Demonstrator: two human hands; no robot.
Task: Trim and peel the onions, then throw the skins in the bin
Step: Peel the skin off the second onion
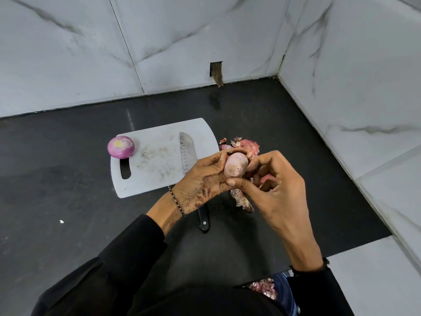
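My left hand [200, 183] grips a pale pink onion [235, 166] above the counter, just right of the white cutting board [157, 165]. My right hand [271, 185] meets it from the right, thumb below the onion and fingers curled at its side on the skin. A peeled purple onion [120, 147] sits on the board's far left corner. The knife [188, 151] lies on the board's right side; its black handle [203, 218] pokes out below my left wrist. Loose onion skins [245, 144] lie on the counter beyond my hands, and more skins [242, 199] lie beneath them.
The dark counter [68, 179] ends at marble walls behind and to the right. Below the counter's front edge, a blue bin [282, 290] holding onion skins [262, 288] shows past my right sleeve. A small white speck [61, 221] lies on the counter at left.
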